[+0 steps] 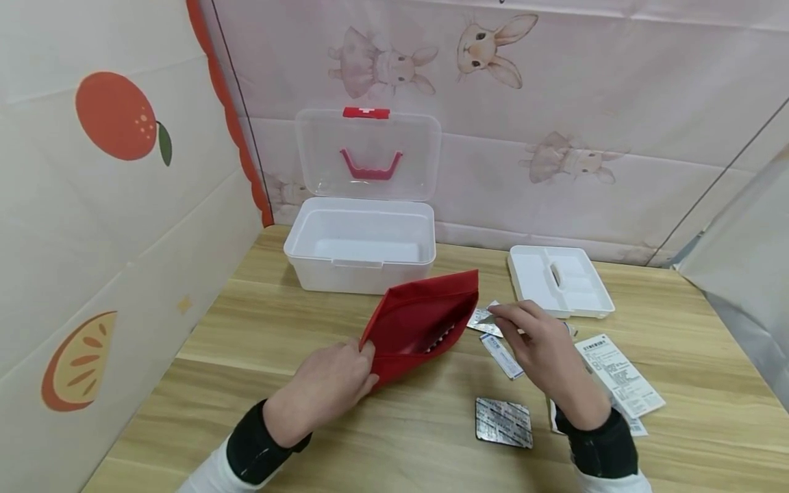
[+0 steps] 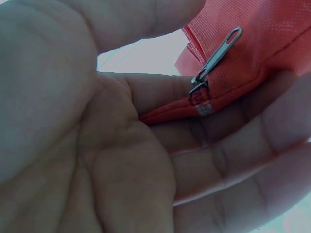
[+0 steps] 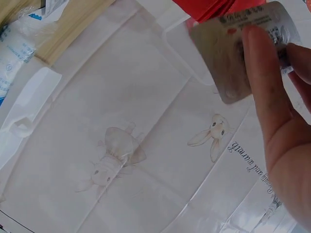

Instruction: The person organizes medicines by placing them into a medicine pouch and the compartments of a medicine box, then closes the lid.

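Observation:
My left hand grips the near left corner of a red zippered pouch, fingers curled round its edge. The pouch gapes toward the right, and a row of small pale bumps shows inside. Its metal zipper pull lies by the fingers in the left wrist view. To the right of the pouch mouth, my right hand pinches a silver blister pack between thumb and fingers, above the table. Below the right hand are a narrow white-and-blue packet and a silver blister sheet, flat on the wood.
A white plastic box stands at the back with its clear lid raised. Back right lies a white divided tray. Printed white packets lie beside my right forearm. Fabric walls bound the wooden table.

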### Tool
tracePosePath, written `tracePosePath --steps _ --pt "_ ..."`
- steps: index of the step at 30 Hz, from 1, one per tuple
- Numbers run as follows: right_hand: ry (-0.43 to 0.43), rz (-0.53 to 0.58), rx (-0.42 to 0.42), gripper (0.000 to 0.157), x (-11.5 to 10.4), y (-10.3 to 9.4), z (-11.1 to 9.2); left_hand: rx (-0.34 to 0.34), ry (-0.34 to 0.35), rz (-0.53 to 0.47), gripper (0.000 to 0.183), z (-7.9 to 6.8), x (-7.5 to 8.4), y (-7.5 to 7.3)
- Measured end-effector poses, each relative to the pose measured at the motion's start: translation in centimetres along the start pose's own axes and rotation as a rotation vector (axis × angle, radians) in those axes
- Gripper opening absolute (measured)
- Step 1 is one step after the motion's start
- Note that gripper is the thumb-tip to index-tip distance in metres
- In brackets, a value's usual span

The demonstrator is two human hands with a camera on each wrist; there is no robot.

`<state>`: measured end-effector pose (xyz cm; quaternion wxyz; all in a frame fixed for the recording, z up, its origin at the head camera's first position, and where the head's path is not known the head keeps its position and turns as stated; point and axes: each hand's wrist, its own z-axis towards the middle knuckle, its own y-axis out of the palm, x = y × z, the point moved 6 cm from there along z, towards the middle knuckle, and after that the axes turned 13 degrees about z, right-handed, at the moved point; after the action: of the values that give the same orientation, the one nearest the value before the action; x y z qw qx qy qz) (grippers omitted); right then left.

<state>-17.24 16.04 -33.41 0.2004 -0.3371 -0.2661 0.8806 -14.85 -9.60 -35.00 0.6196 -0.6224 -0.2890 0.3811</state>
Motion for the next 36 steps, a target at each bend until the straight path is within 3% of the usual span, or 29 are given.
tracePosePath --steps 15,19,23,25,32,36 --pt "-0.115 0.124 0.097 0.045 -2.9 -0.3 0.3 0.005 0.001 0.01 0.034 -0.2 0.0 -0.1" --pt "-0.141 0.148 0.047 0.022 -3.2 0.3 0.4 0.007 0.003 0.015 0.032 -0.1 0.1 0.0" --pt "-0.175 0.149 -0.016 0.042 -3.6 1.2 0.5 0.006 0.003 0.017 0.031 -0.1 0.1 0.0" --pt "-0.191 0.157 -0.034 0.043 -3.8 1.7 0.7 0.004 0.001 0.015 0.032 -0.1 0.1 0.1" --pt "-0.257 0.157 -0.055 0.025 -4.6 3.9 1.3 -0.003 -0.005 0.028 0.035 0.1 0.1 0.1" --pt "-0.246 0.155 -0.074 0.045 -4.6 5.2 1.6 -0.005 -0.004 0.043 0.036 0.1 0.2 0.2"
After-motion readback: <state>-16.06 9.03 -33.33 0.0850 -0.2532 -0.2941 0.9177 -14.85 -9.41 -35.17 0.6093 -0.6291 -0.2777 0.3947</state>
